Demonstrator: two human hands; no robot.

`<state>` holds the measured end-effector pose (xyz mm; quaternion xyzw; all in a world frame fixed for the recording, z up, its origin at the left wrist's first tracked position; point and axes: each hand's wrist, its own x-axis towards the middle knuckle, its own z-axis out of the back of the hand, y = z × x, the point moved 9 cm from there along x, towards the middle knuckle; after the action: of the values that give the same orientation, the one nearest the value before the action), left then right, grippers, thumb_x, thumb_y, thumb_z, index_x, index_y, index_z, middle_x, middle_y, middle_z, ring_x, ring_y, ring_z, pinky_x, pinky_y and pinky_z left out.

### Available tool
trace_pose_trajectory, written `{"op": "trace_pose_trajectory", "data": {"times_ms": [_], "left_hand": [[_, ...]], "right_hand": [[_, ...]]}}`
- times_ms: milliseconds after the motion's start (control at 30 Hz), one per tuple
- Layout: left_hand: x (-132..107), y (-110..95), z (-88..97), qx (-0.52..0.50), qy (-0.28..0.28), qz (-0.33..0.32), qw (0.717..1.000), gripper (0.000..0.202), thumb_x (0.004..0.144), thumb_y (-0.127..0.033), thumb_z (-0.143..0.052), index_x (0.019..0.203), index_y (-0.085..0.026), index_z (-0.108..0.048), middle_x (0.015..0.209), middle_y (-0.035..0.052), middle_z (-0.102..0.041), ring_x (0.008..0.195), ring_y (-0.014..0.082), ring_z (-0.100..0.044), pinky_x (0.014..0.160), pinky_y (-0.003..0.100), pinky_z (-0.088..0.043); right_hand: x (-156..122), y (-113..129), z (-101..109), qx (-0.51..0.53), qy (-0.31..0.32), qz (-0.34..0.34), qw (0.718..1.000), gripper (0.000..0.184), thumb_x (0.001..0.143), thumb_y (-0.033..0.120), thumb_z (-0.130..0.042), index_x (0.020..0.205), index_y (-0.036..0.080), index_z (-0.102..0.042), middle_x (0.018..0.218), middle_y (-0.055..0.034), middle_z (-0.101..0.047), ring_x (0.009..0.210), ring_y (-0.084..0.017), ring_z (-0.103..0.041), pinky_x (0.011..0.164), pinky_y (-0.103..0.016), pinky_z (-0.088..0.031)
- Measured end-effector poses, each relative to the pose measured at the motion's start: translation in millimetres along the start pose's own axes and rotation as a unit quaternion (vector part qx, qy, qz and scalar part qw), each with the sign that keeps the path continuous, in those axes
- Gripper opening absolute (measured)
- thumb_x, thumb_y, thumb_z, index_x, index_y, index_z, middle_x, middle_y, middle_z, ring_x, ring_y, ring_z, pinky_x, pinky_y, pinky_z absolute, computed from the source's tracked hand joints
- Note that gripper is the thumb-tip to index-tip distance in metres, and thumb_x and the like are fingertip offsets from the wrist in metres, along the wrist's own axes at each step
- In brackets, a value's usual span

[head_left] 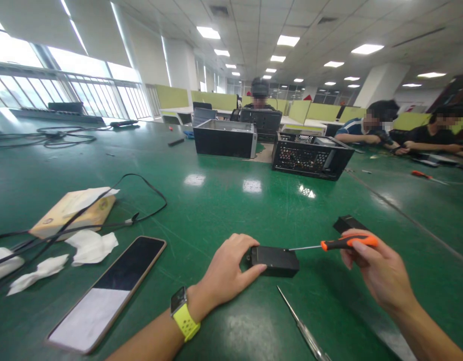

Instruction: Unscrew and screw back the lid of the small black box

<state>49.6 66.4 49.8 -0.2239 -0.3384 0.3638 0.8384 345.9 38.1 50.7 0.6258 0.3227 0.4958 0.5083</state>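
On the green table lies a small black box, flat and oblong. My left hand grips its left end, thumb along the near side and fingers at the far side. In my right hand is an orange and black screwdriver, held by its handle. The shaft points left, and its tip meets the box's top near the far right corner. Behind the right hand sits another black block, partly hidden. A thin screwdriver with a clear handle lies in front of the box.
A smartphone lies at left, near crumpled tissues, a tissue pack and black cables. Two black metal cases stand across the table. Another orange screwdriver rests at far right. Several people sit beyond.
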Motion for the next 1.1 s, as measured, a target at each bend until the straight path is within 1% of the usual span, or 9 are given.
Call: {"op": "trace_pose_trajectory", "data": {"times_ms": [167, 300, 433, 533, 633, 733, 867, 933, 1100], "left_hand": [[-1.0, 1.6, -0.8, 0.001, 0.002, 0.002, 1.000, 0.029, 0.086, -0.030, -0.069, 0.111, -0.021, -0.059, 0.109, 0.0072, -0.063, 0.100, 0.0253, -0.057, 0.089, 0.041, -0.047], [-0.6, 0.1, -0.3, 0.002, 0.004, 0.002, 1.000, 0.029, 0.085, -0.031, -0.069, 0.110, -0.021, -0.059, 0.109, 0.0073, -0.063, 0.100, 0.0256, -0.057, 0.089, 0.041, -0.047], [0.2, -0.6, 0.0, 0.003, 0.005, 0.007, 1.000, 0.028, 0.086, -0.030, -0.069, 0.109, -0.020, -0.059, 0.108, 0.0074, -0.063, 0.098, 0.0255, -0.057, 0.088, 0.040, -0.047], [-0.2, 0.1, -0.9, 0.005, 0.009, 0.006, 1.000, 0.028, 0.086, -0.031, -0.069, 0.110, -0.020, -0.058, 0.107, 0.0073, -0.063, 0.097, 0.0253, -0.057, 0.087, 0.040, -0.047], [-1.3, 1.3, -1.5, 0.003, 0.007, 0.003, 1.000, 0.030, 0.087, -0.033, -0.068, 0.111, -0.020, -0.057, 0.108, 0.0071, -0.062, 0.098, 0.0251, -0.056, 0.088, 0.039, -0.046], [-2.2, 2.6, -2.1, 0.003, 0.005, 0.005, 1.000, 0.031, 0.087, -0.034, -0.069, 0.111, -0.020, -0.057, 0.109, 0.0067, -0.062, 0.099, 0.0250, -0.056, 0.088, 0.039, -0.046], [-2.0, 2.0, -3.0, 0.005, 0.014, 0.006, 1.000, 0.030, 0.087, -0.034, -0.069, 0.111, -0.021, -0.057, 0.108, 0.0063, -0.062, 0.098, 0.0249, -0.056, 0.087, 0.039, -0.046], [-1.6, 1.5, -2.7, 0.005, 0.016, 0.006, 1.000, 0.029, 0.087, -0.034, -0.068, 0.111, -0.021, -0.057, 0.108, 0.0063, -0.063, 0.098, 0.0248, -0.056, 0.087, 0.039, -0.045], [-0.8, 1.2, -2.2, 0.007, 0.017, 0.007, 1.000, 0.029, 0.087, -0.034, -0.068, 0.110, -0.021, -0.057, 0.107, 0.0061, -0.062, 0.097, 0.0243, -0.056, 0.086, 0.038, -0.045]], "right_hand": [[-2.5, 1.4, -1.3, -0.050, 0.007, 0.014, 0.999, 0.020, 0.085, 0.036, -0.065, 0.097, 0.020, -0.067, 0.064, -0.0002, -0.060, 0.057, -0.016, -0.054, 0.054, -0.029, -0.044], [3.4, 32.0, -10.0, -0.154, 0.021, 0.060, 0.986, 0.022, 0.084, 0.041, -0.062, 0.093, 0.021, -0.067, 0.058, 0.0017, -0.058, 0.053, -0.016, -0.053, 0.052, -0.029, -0.043], [21.6, 74.6, -39.2, -0.356, 0.069, 0.112, 0.925, 0.044, 0.080, 0.056, -0.060, 0.054, 0.022, -0.053, 0.046, 0.0047, -0.042, 0.045, -0.011, -0.040, 0.046, -0.026, -0.032], [34.4, 96.8, -60.4, -0.426, 0.066, 0.130, 0.893, 0.058, 0.081, 0.064, -0.055, 0.045, 0.021, -0.040, 0.042, 0.0054, -0.031, 0.042, -0.009, -0.031, 0.043, -0.025, -0.025], [35.8, 106.6, -83.7, -0.394, 0.104, 0.131, 0.904, 0.039, 0.082, 0.057, -0.058, 0.069, 0.021, -0.065, 0.053, 0.0024, -0.056, 0.046, -0.012, -0.046, 0.045, -0.025, -0.034], [27.5, 110.8, -97.4, -0.316, 0.152, 0.123, 0.928, 0.037, 0.082, 0.049, -0.062, 0.104, 0.020, -0.068, 0.081, -0.0030, -0.073, 0.061, -0.017, -0.063, 0.052, -0.026, -0.046], [17.9, 120.8, -89.0, -0.383, 0.080, 0.165, 0.905, 0.030, 0.080, 0.050, -0.065, 0.073, 0.021, -0.067, 0.053, 0.0029, -0.059, 0.045, -0.012, -0.050, 0.045, -0.025, -0.036], [14.5, 124.1, -84.2, -0.388, 0.039, 0.181, 0.903, 0.033, 0.082, 0.051, -0.063, 0.069, 0.021, -0.064, 0.049, 0.0043, -0.053, 0.043, -0.012, -0.045, 0.045, -0.026, -0.034], [12.3, 111.2, -94.9, -0.317, 0.077, 0.144, 0.934, 0.031, 0.086, 0.048, -0.057, 0.073, 0.020, -0.064, 0.048, 0.0051, -0.052, 0.043, -0.012, -0.046, 0.043, -0.024, -0.034]]}}
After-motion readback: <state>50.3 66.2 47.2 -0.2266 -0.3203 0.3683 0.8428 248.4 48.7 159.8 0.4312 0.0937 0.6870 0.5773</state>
